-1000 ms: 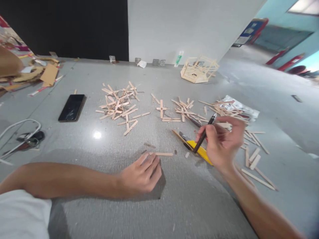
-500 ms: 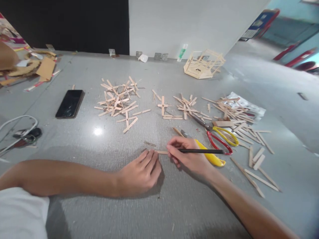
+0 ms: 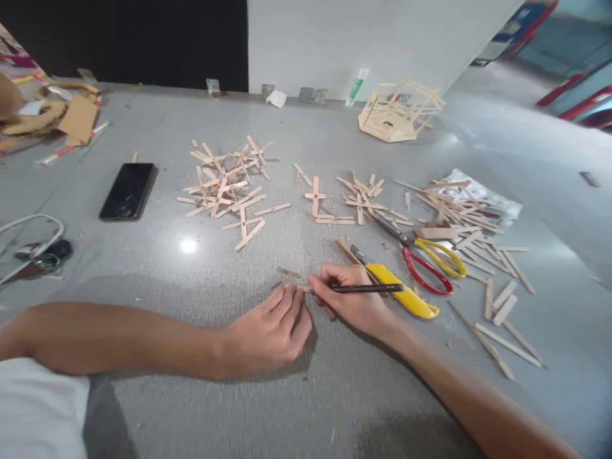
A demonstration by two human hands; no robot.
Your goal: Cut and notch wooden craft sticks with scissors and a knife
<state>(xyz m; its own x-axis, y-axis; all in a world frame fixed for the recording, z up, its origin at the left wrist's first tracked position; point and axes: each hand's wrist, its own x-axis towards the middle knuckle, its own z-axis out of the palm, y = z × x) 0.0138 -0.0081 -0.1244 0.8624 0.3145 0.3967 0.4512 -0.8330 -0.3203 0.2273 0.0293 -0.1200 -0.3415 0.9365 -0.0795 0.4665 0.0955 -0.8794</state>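
My left hand [image 3: 272,325] rests on the grey table with its fingers pressed down on a small wooden stick [image 3: 305,289], most of which they cover. My right hand [image 3: 356,299] grips a dark pencil [image 3: 375,289] whose front end meets the stick right beside my left fingertips. Just beyond my right hand lies a yellow utility knife [image 3: 404,293], with another thin stick [image 3: 348,251] beside its blade. Scissors [image 3: 433,264] with one red and one yellow handle lie farther right. A small thin sliver [image 3: 289,273] sits above my left fingertips.
Piled wooden sticks [image 3: 222,191] lie at centre left, with crossed ones [image 3: 315,197] farther right. Loose sticks [image 3: 478,245] surround a plastic packet [image 3: 502,204]. A stick-built frame [image 3: 399,121] stands by the wall. A phone [image 3: 129,191], keys and cable [image 3: 52,248] are left.
My right hand has slid left along the stick with the pencil, closer to my left fingers. Less of the stick shows between the hands. My left hand stays almost in place.
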